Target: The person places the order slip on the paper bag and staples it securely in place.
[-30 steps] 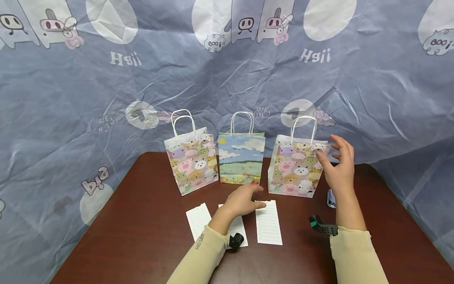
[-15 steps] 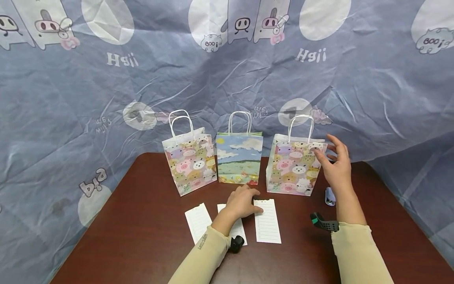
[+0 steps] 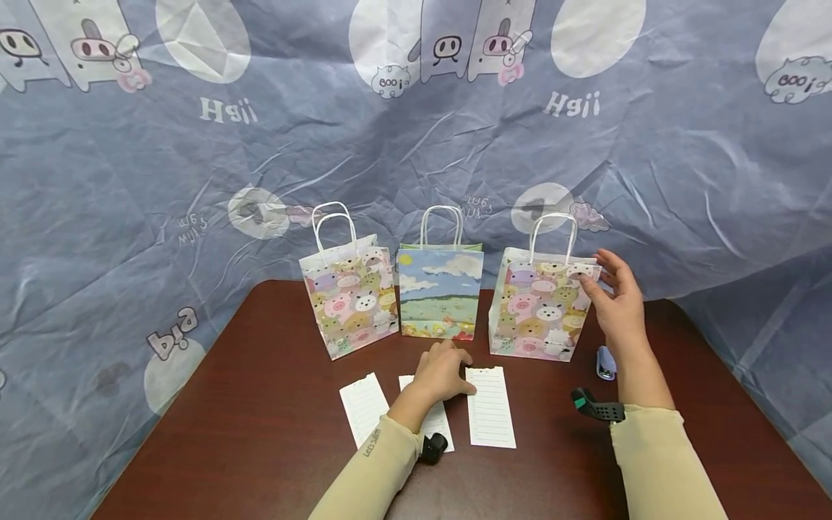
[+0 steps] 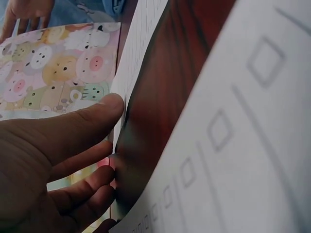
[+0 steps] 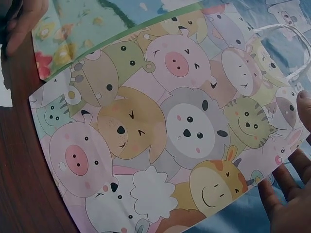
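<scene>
My right hand (image 3: 617, 303) is at the upper right edge of a paper gift bag printed with cartoon animals (image 3: 539, 310). Its thumb lies over the front and its fingers stand at the side, spread around the corner in the right wrist view. My left hand (image 3: 442, 372) reaches low over the table, fingers loosely bent. Its thumb tip meets the left edge of a lined paper slip (image 3: 491, 408), and the other fingertips hover by the slip's top in the left wrist view. Under the left wrist lies a second slip (image 3: 438, 422), partly hidden.
A blue meadow-print gift bag (image 3: 440, 292) stands in the middle, and another animal-print bag (image 3: 349, 303) leans at left. A third slip (image 3: 364, 408) lies left of the forearm. Near the right wrist is a small blue-violet object (image 3: 606, 362). Patterned cloth (image 3: 390, 144) hangs behind the table.
My right hand has closed in on the bag's right edge. The left hand has drawn back and down from the bags toward the slip's left edge.
</scene>
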`<state>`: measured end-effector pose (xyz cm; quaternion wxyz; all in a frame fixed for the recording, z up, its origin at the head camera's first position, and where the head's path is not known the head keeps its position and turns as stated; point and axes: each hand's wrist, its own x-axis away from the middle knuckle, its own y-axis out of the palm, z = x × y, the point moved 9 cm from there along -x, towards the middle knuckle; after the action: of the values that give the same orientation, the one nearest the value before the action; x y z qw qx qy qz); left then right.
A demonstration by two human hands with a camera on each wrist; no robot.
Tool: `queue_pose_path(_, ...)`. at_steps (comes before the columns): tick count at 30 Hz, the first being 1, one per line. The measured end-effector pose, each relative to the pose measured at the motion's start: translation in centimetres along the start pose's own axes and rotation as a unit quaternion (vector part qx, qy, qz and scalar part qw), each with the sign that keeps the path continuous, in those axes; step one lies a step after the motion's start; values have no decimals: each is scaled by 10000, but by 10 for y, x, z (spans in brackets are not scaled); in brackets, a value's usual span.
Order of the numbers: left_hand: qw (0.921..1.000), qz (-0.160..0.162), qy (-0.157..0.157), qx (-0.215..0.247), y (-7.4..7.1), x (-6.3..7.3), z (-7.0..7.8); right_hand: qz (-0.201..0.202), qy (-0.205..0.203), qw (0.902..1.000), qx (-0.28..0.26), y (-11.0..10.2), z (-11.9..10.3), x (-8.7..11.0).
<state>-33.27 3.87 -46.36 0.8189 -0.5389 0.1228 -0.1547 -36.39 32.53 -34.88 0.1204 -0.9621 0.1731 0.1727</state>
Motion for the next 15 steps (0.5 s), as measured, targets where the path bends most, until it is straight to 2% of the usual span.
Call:
queue_pose_path(8, 9998, 79, -1, 169, 0, -1, -2, 20, 8, 9972, -750, 0, 10, -5)
queue_pose_path(15, 9998, 67, 9, 175, 1, -1, 0, -166, 53, 9921, -1244, 2, 16, -8)
